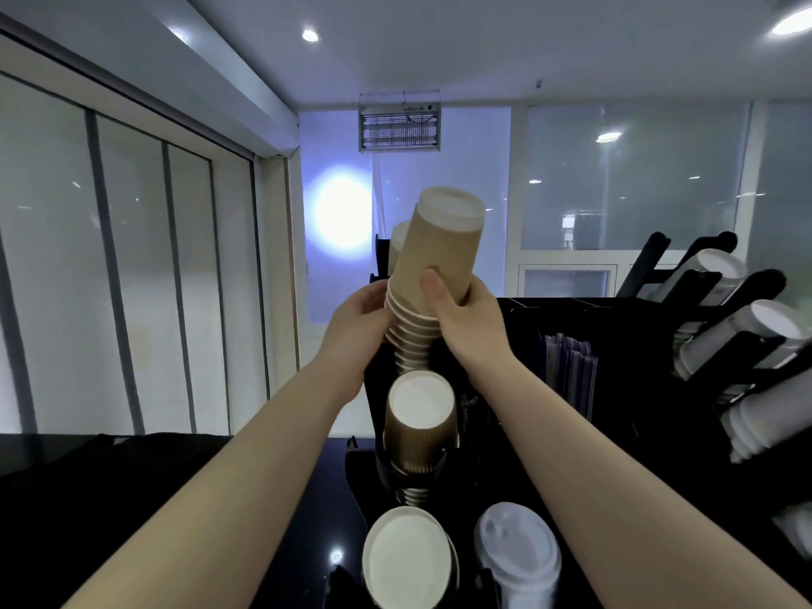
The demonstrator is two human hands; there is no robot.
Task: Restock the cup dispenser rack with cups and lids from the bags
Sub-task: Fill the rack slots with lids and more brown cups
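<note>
Before pale frosted window panels (132,265), over a glossy black counter (281,520), the left hand (362,320) and right hand (461,312) both curl their fingers round a tilted stack of brown paper cups (433,257), held above the black cup dispenser rack (483,410) beside white lids (518,551).

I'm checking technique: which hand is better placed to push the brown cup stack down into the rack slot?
Right, probably. The right hand wraps the top cup of the brown cup stack, high enough to press down. The left hand steadies the lower rims beside the rack.
</note>
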